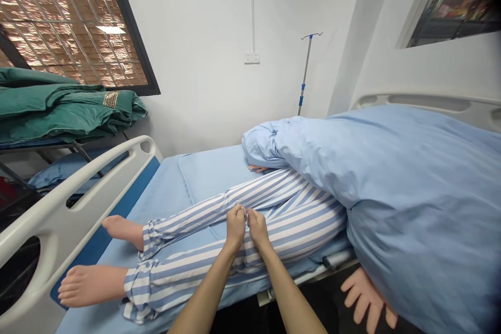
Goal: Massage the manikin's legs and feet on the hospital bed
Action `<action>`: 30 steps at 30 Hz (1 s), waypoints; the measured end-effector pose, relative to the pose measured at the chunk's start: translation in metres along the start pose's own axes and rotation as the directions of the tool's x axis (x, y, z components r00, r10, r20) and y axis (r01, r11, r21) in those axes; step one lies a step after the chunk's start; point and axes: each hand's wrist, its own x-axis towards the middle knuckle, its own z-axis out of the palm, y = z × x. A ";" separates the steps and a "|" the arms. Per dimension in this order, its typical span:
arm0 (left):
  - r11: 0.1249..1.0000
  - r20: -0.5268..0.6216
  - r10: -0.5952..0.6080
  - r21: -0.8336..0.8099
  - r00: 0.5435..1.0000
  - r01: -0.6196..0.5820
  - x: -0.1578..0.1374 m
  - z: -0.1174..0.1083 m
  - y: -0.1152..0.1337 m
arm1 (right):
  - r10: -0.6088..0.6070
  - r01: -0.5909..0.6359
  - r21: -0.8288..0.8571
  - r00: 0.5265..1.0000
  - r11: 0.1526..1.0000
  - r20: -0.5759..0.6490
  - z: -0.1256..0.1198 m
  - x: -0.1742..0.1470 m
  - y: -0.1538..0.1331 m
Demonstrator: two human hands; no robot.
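Observation:
My left hand (236, 226) and my right hand (257, 227) are both closed, side by side over the near leg, around the knee. Their curled fingers almost meet; whether they pinch any cloth is hidden. Beneath them are blue-and-white striped trousers (183, 258) on a patient manikin lying on a bed. Its bare feet (94, 284) point left. A light blue quilt (407, 167) is heaped over its upper body, folded back from the legs. One manikin hand (366, 297) hangs past the near bed edge, and fingers of the other (258, 168) show at the quilt's far edge.
A white bed footboard (94, 167) stands at the left, a headboard (430, 103) at the right. Behind the bed rises an IV pole (306, 70) near the wall. Folded green bedding (70, 109) lies on another bed under the barred window.

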 end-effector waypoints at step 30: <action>0.885 -0.052 0.015 0.465 0.999 0.011 -0.021 0.018 -0.043 | -0.097 0.102 -0.057 0.992 0.993 0.087 -0.031 0.030 -0.058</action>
